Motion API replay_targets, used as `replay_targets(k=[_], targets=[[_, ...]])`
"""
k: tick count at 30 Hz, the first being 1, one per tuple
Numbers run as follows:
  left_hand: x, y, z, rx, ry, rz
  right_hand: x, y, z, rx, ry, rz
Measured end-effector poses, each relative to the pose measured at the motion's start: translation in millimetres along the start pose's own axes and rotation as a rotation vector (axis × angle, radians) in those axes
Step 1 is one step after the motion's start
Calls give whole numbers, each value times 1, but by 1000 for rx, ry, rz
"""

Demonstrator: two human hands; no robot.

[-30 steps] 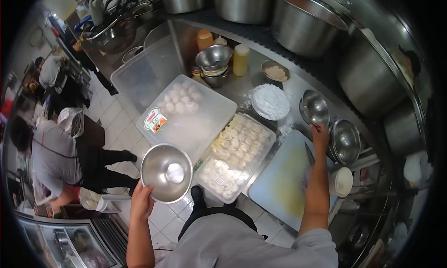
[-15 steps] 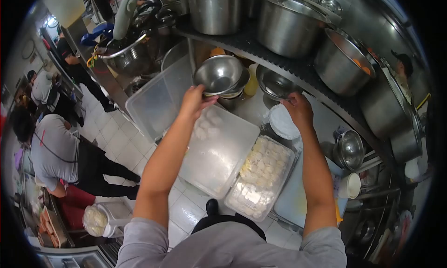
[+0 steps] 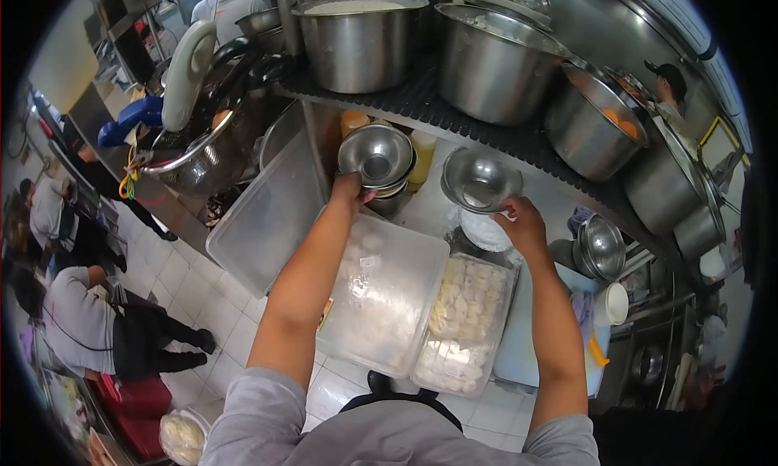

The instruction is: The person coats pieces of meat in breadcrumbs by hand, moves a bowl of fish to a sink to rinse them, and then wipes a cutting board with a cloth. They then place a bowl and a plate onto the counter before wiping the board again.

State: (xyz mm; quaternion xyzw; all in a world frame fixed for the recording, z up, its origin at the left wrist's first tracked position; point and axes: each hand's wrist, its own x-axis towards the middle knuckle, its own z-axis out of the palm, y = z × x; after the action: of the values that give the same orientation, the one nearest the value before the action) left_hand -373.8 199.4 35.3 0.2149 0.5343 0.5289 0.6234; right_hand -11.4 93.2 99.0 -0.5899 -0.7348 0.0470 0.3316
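My left hand (image 3: 353,190) grips the near rim of a small stainless steel bowl (image 3: 374,147), which sits over more stacked bowls; some fingers are hidden beneath it. In my right hand (image 3: 525,223) is the rim of another steel bowl (image 3: 480,174), its inside bare. That bowl partly covers a round white item (image 3: 486,233) dusted with white powder. Below my left hand lies a translucent lidded container (image 3: 373,296) with pale lumps inside. Beside it, a clear container (image 3: 462,324) holds rows of pale, dumpling-like pieces.
Large steel pots (image 3: 356,57) line a dark ribbed shelf (image 3: 405,103) above my hands. A translucent lid (image 3: 267,215) leans at the left. At the right are a light blue board (image 3: 527,336), a white cup (image 3: 613,304) and nested bowls (image 3: 601,251). A co-worker (image 3: 77,316) stands at the left.
The view has tilted upward. My right hand has drawn its bowl slightly nearer, out from the shelf's edge and over the white item. My left hand stays at the bowl stack.
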Motion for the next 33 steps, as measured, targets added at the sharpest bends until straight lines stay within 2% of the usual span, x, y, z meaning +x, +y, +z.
replay_targets(k=[5, 8, 11, 15, 16, 17, 18, 19, 20, 22, 26, 28, 31, 33], targets=[[-26, 25, 8, -63, -106, 122, 25, -28, 41, 6, -48, -14], [-55, 41, 25, -76, -38, 284, 45, -59, 78, 26, -33, -67], [-79, 51, 38, -24, -15, 366, 61, -78, 118, 158, -89, -53], [-28, 18, 1, 49, -177, 244, 53, -97, 128, 367, -120, 132], [-8, 10, -14, 55, -238, 220, 44, -92, 130, 491, -115, 106], [-27, 11, -14, -24, -196, 169, 29, -79, 128, 597, -87, 99], [-24, 9, -26, 90, -162, 150, 12, -70, 118, 636, -124, 53], [-39, 12, -30, 139, -135, 186, -11, -77, 80, 627, -209, 86], [-42, 9, -36, 73, -77, 231, -30, -66, 69, 630, -283, 109], [-52, 16, -46, 93, -80, 178, -77, -49, 34, 549, -304, 159], [-49, 14, -68, 137, -62, 193, -184, -1, -12, 758, -191, 415], [-59, 16, -68, 162, -108, 216, -219, -11, -55, 883, -160, 770], [-69, 15, -68, 174, -116, 198, -268, -3, -78, 849, -142, 920], [-74, 10, -75, 211, -146, 233, -295, 12, -85, 732, -153, 832]])
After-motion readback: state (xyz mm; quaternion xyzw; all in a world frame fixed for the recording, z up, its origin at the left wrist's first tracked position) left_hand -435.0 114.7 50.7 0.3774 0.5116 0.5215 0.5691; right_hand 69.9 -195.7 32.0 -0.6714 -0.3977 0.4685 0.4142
